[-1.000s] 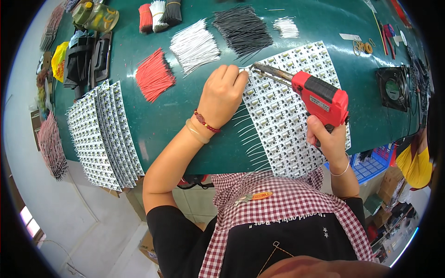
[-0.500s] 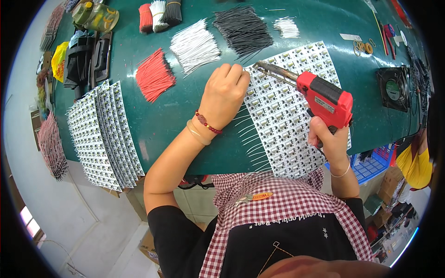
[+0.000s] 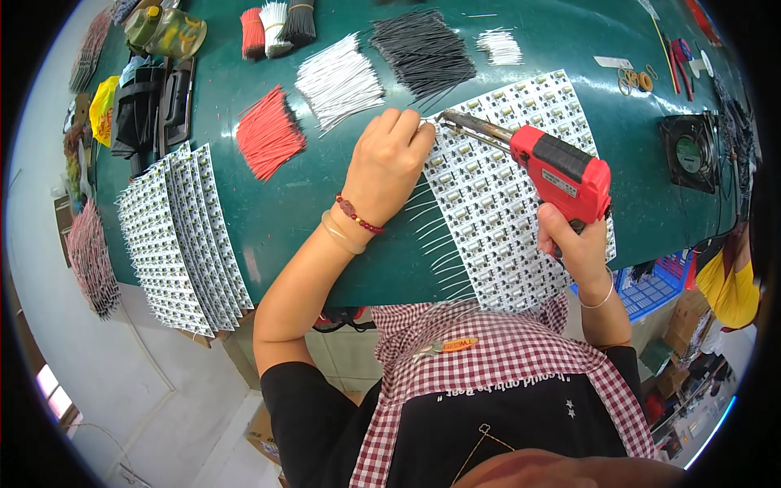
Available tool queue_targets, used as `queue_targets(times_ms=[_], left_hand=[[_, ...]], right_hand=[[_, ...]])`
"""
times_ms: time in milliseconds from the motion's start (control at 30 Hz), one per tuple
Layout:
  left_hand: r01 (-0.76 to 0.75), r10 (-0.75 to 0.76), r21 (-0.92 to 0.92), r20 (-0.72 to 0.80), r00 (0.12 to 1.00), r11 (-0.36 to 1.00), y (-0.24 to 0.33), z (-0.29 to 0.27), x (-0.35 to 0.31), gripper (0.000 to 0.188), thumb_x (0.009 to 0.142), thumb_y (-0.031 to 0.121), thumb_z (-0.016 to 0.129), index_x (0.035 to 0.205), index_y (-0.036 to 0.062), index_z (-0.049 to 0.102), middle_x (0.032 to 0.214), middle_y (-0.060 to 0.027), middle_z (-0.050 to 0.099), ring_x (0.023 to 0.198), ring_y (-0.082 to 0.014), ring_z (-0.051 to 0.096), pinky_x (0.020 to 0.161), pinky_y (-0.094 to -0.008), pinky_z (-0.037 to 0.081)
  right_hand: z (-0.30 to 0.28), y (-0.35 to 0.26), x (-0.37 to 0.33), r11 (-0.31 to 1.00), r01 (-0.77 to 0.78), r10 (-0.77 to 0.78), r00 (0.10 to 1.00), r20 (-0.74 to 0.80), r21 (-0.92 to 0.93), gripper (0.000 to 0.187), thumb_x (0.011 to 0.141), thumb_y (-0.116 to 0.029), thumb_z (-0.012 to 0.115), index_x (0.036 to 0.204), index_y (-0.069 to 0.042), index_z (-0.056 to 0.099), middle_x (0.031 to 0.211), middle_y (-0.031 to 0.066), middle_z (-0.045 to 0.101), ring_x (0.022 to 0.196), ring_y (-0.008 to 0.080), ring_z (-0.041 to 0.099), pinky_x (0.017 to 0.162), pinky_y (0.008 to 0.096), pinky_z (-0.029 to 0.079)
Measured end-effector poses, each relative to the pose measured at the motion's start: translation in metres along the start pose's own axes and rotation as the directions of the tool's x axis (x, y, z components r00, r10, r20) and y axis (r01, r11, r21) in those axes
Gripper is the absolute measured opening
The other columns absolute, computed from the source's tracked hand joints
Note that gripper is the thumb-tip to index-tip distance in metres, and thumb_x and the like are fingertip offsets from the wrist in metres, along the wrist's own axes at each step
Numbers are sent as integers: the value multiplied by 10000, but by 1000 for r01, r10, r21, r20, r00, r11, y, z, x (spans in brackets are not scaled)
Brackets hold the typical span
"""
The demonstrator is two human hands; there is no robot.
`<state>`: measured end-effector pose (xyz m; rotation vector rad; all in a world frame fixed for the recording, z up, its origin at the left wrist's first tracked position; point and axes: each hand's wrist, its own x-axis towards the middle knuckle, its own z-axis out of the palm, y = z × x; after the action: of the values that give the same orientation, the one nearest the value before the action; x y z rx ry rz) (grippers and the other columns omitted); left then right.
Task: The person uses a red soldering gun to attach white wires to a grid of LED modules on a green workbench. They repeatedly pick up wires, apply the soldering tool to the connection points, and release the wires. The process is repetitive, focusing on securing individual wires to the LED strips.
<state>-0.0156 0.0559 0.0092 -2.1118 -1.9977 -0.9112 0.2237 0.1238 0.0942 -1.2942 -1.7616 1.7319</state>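
Observation:
A white sheet of small circuit boards lies at a slant on the table, its near end against my apron. Along its left edge stick out several thin white wires. My right hand is wrapped round the grip of a red and black soldering gun. The gun's metal tip points left, down at the sheet's far left corner. At that same corner my left hand is closed in a pinch, its fingertips beside the tip. What they pinch looks like a thin wire, mostly hidden by the fingers.
Beyond my hands lie loose piles of red wires, white wires and black wires, with a small pile of short white pieces. More circuit sheets are stacked left. A black fan stands right, near rubber bands.
Both hands have shifted slightly to the left. The soldering gun has moved with my right hand, its tip staying close to my left fingertips at the sheet's corner.

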Motion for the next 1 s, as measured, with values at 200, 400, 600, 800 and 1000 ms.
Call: queue_targets(times_ms=[200,400,600,800,1000], left_hand=[[2,-2,-8,-1,1000,1000,0,0,0,148,693,0,630,838,27,636,736,-65,460,689,-210,492,624,-316,443],[4,-4,-20,0,1000,1000,-1,0,-1,139,701,2,631,838,27,635,736,-63,458,687,-208,488,622,-313,441],[0,0,-13,-5,1000,1000,0,0,0,124,707,9,639,830,26,630,734,-63,456,684,-207,487,617,-314,439],[2,-2,-13,-5,1000,1000,-1,2,-1,121,708,13,644,827,26,630,733,-62,455,684,-207,486,618,-315,439],[5,-5,-6,-3,1000,1000,0,2,-2,122,706,12,646,825,29,631,734,-63,458,685,-208,490,620,-316,442]], right_hand=[[-3,6,1,999,-45,45,999,6,-3,144,854,-111,662,916,0,592,613,5,564,468,60,508,431,211,406],[-6,1,0,1000,13,-13,999,-32,-1,123,887,-113,598,840,0,589,551,21,545,433,87,493,415,225,381],[1,-2,1,1000,0,0,1000,-6,6,131,886,-118,601,815,-9,588,541,16,540,435,82,496,413,218,373],[-3,3,2,999,-26,26,1000,8,31,163,852,-118,665,923,12,599,610,4,564,460,62,506,425,208,394],[-15,0,-3,994,-38,43,998,-42,105,197,864,-155,655,940,18,600,581,17,562,452,72,517,417,212,397]])
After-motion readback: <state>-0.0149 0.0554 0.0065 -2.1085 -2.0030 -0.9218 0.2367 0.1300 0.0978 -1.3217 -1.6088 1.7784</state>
